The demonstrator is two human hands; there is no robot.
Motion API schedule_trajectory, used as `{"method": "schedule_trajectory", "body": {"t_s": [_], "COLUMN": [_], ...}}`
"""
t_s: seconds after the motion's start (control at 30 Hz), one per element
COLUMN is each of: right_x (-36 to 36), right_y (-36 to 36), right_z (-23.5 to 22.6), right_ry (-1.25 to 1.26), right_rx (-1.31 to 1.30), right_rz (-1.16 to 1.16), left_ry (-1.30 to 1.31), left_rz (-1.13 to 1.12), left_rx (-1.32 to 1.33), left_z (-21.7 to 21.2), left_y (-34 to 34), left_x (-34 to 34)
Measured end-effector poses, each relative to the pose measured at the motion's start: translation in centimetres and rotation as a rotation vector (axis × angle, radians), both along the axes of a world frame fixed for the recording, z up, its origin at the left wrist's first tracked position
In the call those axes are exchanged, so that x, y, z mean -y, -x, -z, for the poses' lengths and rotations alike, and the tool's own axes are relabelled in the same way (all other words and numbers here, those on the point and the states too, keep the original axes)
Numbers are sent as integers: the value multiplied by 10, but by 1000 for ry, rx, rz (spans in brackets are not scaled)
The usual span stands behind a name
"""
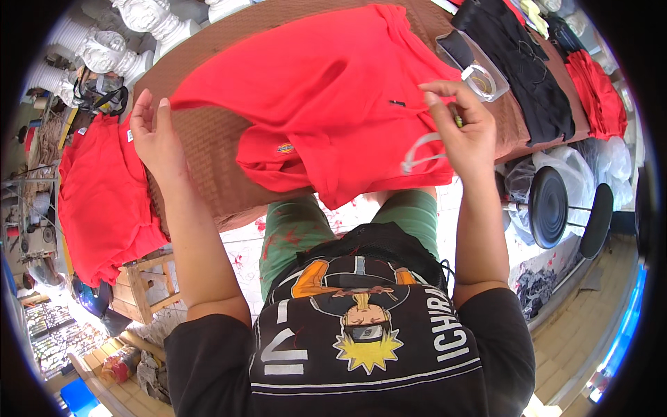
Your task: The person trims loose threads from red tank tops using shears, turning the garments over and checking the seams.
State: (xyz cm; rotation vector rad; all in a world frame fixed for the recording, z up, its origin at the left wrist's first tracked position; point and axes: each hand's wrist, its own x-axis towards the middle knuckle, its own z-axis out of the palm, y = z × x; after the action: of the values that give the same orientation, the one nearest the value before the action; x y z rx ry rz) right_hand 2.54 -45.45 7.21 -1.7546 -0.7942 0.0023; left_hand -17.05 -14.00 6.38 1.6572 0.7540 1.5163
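Observation:
A red garment (326, 90) lies spread over a brown table (208, 139) in front of me. My left hand (154, 128) pinches the garment's left corner at the table's edge. My right hand (462, 128) is raised over the garment's right side, fingers closed on a small yellow-green item, with a white loop (420, 151) hanging below the palm. A small dark tag (397, 103) sits on the red cloth near my right hand.
A clear plastic box (479, 69) lies on the table beyond my right hand. Black garments (517, 62) and more red ones (597, 94) lie at the right. A red pile (104, 194) rests on a wooden stool (142, 285) at the left. A dumbbell (556, 208) stands at the right.

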Motion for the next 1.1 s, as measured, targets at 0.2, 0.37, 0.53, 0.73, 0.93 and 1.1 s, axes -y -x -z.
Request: {"method": "schedule_trajectory", "body": {"t_s": [0.2,0.37,0.53,0.73,0.93,1.1], "right_x": [10,-2,-7,-2,-33,-48], "right_y": [-21,-7,-5,3,18,11], "right_z": [14,7,16,13,20,22], "right_ry": [-67,53,96,145,14,-158], "right_rx": [-10,-76,-26,-207,18,-61], "right_rz": [60,37,-23,-87,-153,-226], "left_ry": [-25,-154,277,465,468,-183], "left_rz": [293,456,708,1081,1073,289], "left_rx": [-252,-700,-714,-214,-90,-376], "left_z": [4,12,37,-12,-10,1], "left_y": [-24,-73,-116,-64,-37,-45], "left_x": [68,111,105,124,130,133]}}
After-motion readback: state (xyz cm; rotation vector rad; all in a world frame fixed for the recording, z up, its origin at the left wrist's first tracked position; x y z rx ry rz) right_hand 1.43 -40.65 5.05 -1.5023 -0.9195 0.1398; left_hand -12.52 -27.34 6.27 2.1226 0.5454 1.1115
